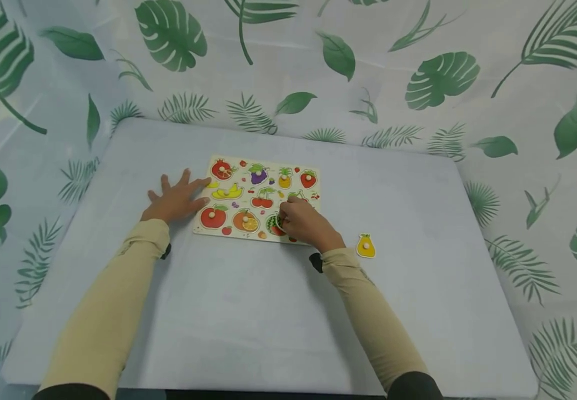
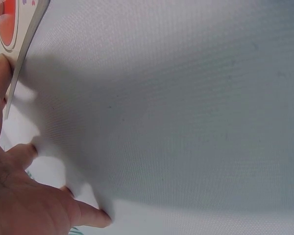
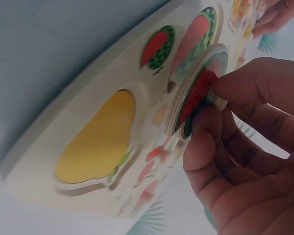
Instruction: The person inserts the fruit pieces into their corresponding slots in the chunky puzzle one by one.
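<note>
A wooden fruit puzzle board (image 1: 201, 229) lies on the table, most of its fruit pieces in place. My left hand (image 1: 174, 199) is spread at the board's left edge, with the thumb and a fingertip touching the edge. Over the lower right part, my right hand (image 1: 302, 221) pinches the small knob of a watermelon puzzle piece (image 3: 198, 98). That piece is tilted, close over the board beside its printed watermelon recess (image 3: 192, 39). A pear-shaped recess (image 3: 100, 142) shows at the board's corner in the right wrist view; in the head view my hand hides it.
A yellow pear puzzle piece (image 1: 366, 246) with a knob lies on the white table (image 1: 238, 316), right of the board and near my right wrist. Behind the table hangs a white leaf-patterned cloth (image 1: 268, 72), which also runs along both sides.
</note>
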### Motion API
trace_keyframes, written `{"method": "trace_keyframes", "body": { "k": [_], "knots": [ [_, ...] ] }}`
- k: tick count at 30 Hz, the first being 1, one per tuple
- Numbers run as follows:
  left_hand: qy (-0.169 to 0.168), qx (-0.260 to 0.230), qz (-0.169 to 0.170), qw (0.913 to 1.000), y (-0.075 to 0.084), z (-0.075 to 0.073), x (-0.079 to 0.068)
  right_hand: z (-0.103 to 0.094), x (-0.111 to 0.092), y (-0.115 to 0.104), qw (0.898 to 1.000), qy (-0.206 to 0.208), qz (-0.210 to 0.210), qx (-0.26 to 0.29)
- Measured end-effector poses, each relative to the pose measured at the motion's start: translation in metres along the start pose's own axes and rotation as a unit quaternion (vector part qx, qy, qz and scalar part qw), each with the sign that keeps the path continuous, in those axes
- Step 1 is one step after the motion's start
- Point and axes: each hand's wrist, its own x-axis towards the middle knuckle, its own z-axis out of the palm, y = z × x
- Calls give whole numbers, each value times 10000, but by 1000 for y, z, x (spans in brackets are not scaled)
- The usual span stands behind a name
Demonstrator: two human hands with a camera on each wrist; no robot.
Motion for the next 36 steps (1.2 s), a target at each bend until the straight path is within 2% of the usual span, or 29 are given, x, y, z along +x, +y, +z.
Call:
{"method": "trace_keyframes", "body": {
  "k": [5, 10, 18, 28, 36],
  "knots": [
    [8, -10, -26, 10000, -2, 1, 3, 0, 6, -7, 9998, -154, -123, 18],
    [-3, -73, -31, 10000, -1, 0, 2, -2, 12, -13, 9989, -453, -26, 69],
    [-17, -26, -9, 10000, 0, -2, -1, 2, 21, -14, 9967, -743, -192, -273],
    [44, 13, 31, 10000, 3, -2, -2, 6, 21, -12, 9943, -881, -454, -387],
    [31, 19, 10, 10000, 0, -2, -1, 8, 21, -11, 9936, -1012, -408, -277]
  ]
}}
